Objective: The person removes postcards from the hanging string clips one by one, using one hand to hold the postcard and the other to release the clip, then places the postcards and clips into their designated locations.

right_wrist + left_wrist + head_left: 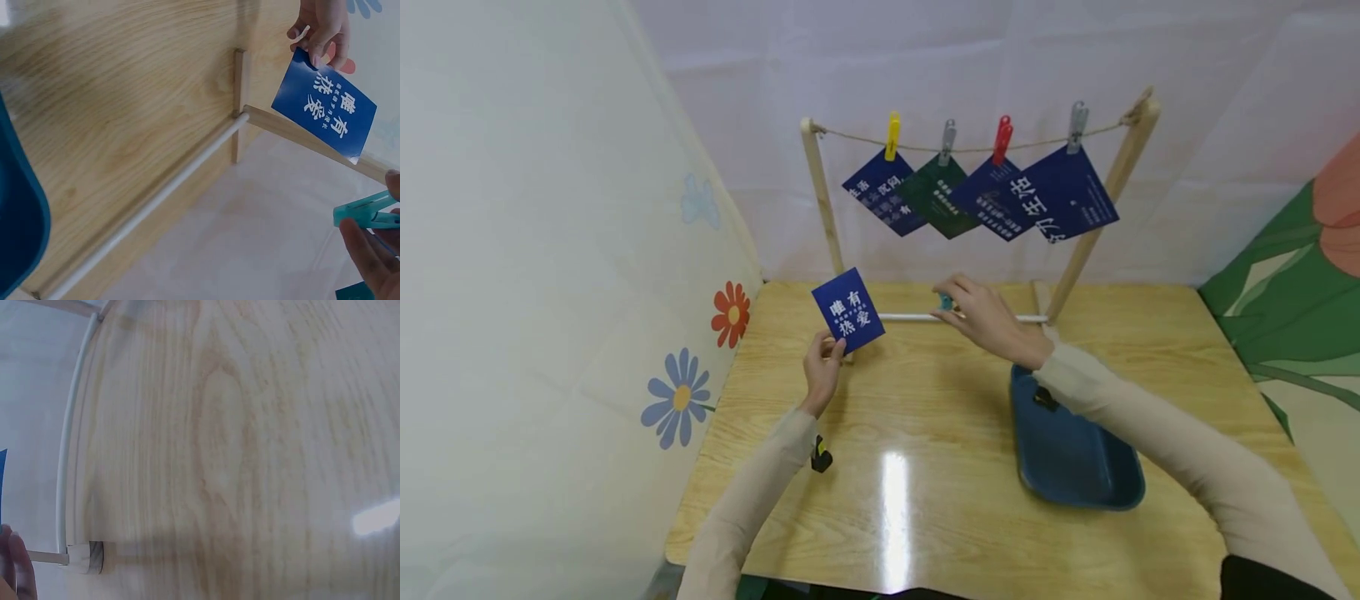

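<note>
My left hand [823, 372] pinches a blue card [848, 311] with white characters by its lower corner, near the rack's left post. In the right wrist view the same card [326, 103] shows its printed face, held between thumb and fingers. My right hand [988, 315] holds a teal clothespin [365, 211] between thumb and fingers, right of the card and apart from it. Above both hands, a twine line [973, 150] carries several cards, each on its own clothespin; a green card [942, 198] hangs among blue ones. The left wrist view catches only the left fingertips [22, 565].
A wooden rack with a right post [1101, 212] and a white bottom rod [910, 317] stands at the back of the wooden table [940, 400]. Under my right forearm sits a blue tray [1026, 467] with a dark object inside. Walls border the back and left.
</note>
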Demonstrator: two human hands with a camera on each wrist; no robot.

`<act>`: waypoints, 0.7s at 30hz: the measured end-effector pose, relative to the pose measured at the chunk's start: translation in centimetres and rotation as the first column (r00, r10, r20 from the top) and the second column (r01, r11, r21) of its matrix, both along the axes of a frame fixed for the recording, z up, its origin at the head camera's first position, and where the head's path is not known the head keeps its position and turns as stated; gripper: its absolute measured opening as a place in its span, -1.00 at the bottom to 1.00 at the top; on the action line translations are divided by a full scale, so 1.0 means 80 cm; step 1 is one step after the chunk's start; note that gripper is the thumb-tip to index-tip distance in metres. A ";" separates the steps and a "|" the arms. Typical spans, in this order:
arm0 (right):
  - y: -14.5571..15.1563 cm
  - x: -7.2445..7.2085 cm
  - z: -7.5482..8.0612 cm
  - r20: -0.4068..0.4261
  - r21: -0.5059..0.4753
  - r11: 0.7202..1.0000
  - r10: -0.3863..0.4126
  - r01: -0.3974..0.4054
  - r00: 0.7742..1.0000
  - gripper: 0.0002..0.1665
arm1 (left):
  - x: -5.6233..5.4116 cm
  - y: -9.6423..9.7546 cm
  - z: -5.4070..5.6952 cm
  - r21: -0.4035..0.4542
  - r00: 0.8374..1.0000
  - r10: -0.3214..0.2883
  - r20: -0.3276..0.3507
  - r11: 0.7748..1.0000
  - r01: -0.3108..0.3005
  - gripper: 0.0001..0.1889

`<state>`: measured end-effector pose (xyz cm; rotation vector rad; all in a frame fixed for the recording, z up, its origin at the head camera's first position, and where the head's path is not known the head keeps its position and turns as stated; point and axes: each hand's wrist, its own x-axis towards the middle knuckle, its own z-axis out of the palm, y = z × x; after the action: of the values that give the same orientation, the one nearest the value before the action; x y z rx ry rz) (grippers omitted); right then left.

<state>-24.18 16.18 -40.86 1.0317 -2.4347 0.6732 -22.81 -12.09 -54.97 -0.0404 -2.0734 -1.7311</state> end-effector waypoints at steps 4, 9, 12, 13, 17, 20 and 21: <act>0.009 0.004 -0.009 0.036 0.026 1.000 -0.009 0.008 0.999 -0.61 | 0.005 -0.001 -0.005 0.028 0.998 -0.051 0.032 0.998 0.050 -0.84; 0.019 0.011 -0.018 0.078 0.031 0.999 0.007 -0.009 0.997 -0.59 | 0.010 -0.007 -0.010 0.000 0.997 -0.047 0.069 0.999 0.047 -0.85; 0.025 0.015 -0.025 0.083 0.032 0.999 0.019 -0.021 0.996 -0.59 | 0.013 -0.011 -0.015 0.006 0.995 -0.061 0.078 0.998 0.061 -0.85; 0.028 0.015 -0.028 0.079 0.037 0.999 0.015 -0.018 0.997 -0.59 | 0.014 -0.013 -0.016 0.005 0.994 -0.071 0.080 0.997 0.071 -0.84; 0.041 0.019 -0.037 0.077 0.054 0.999 -0.004 0.000 0.997 -0.59 | 0.019 -0.018 -0.023 -0.014 0.987 -0.125 0.098 0.992 0.127 -0.82; 0.051 0.021 -0.042 0.089 0.062 0.998 -0.016 0.011 0.996 -0.60 | 0.023 -0.022 -0.026 -0.026 0.977 -0.171 0.126 0.984 0.176 -0.80; 0.054 0.022 -0.044 0.096 0.064 0.998 -0.019 0.013 0.995 -0.60 | 0.024 -0.023 -0.025 -0.023 0.973 -0.189 0.134 0.981 0.194 -0.80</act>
<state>-22.43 20.54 -44.36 1.0249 -2.5591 0.6590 -20.85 -13.90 -56.97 -0.1458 -2.2604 -1.8531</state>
